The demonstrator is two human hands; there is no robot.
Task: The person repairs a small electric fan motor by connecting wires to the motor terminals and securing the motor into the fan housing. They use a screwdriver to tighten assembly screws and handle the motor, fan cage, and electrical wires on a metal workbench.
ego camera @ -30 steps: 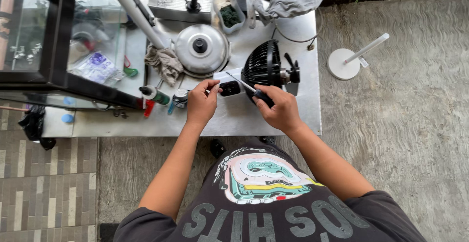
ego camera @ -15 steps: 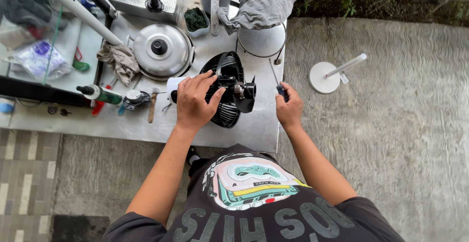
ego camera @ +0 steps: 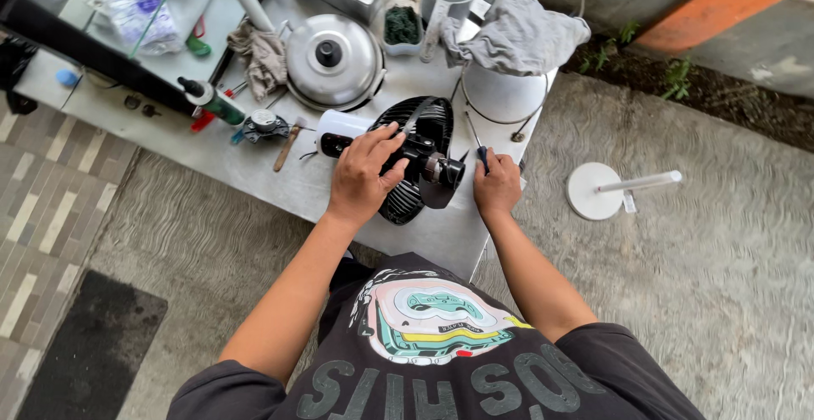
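A black fan guard with its motor unit (ego camera: 421,166) lies on the white table (ego camera: 297,187) right in front of me. My left hand (ego camera: 363,174) rests on the motor housing, fingers spread over it. Beside the fan, at the table's right edge, my right hand (ego camera: 496,184) is closed around a screwdriver (ego camera: 475,142) whose shaft points away from me. A white cylindrical part (ego camera: 342,125) lies just left of the fan.
A metal pot lid (ego camera: 331,61), a rag (ego camera: 263,54), a green-tipped tube (ego camera: 212,102) and small parts sit on the table's left. A grey cloth (ego camera: 517,34) covers a white bucket. A white round fan base with a pole (ego camera: 604,189) lies on the concrete floor.
My left hand moved from small parts onto the fan motor. My right hand shifted to the right edge of the fan with the screwdriver. The view swung and tilted.
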